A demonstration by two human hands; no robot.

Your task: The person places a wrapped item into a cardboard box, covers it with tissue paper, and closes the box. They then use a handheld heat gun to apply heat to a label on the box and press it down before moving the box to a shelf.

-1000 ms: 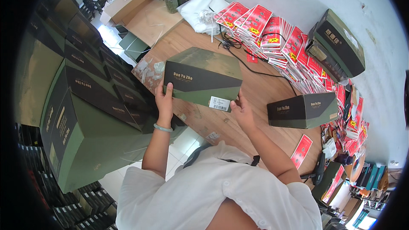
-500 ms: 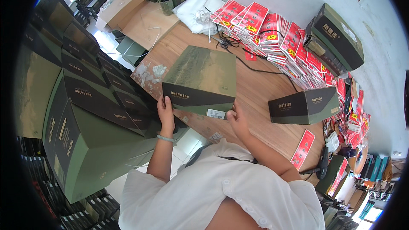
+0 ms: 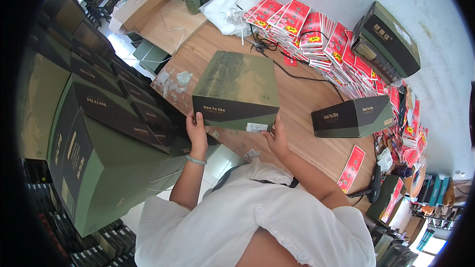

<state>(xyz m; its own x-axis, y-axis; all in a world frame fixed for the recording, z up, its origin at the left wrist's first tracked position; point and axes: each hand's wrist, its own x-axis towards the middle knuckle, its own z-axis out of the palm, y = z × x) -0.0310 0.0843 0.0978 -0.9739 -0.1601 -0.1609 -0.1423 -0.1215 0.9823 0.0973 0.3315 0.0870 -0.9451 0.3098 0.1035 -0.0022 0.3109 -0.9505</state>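
A green and black cardboard box (image 3: 236,81) with a camouflage-like top is held between my two hands above the near part of the wooden table. At its near left corner, my left hand (image 3: 197,131) grips the edge, thumb on the black front face and the other fingers mostly hidden. My right hand (image 3: 278,138) holds the near right corner, its fingertips beside a white barcode label (image 3: 257,127) low on the front. Further right, a second box (image 3: 352,117) of the same kind sits on the table, apart from my hands.
Many red printed packets (image 3: 316,34) lie fanned along the wall, with another box (image 3: 388,39) on them. A loose red packet (image 3: 352,169) and a black hair dryer-shaped tool (image 3: 375,185) lie near right. Black cables (image 3: 302,76) cross the table. Stacked boxes (image 3: 123,178) rise at left.
The held box has shifted slightly right, its front face now turned more toward me. My right fingertips have moved in next to the label. My left hand keeps its grip.
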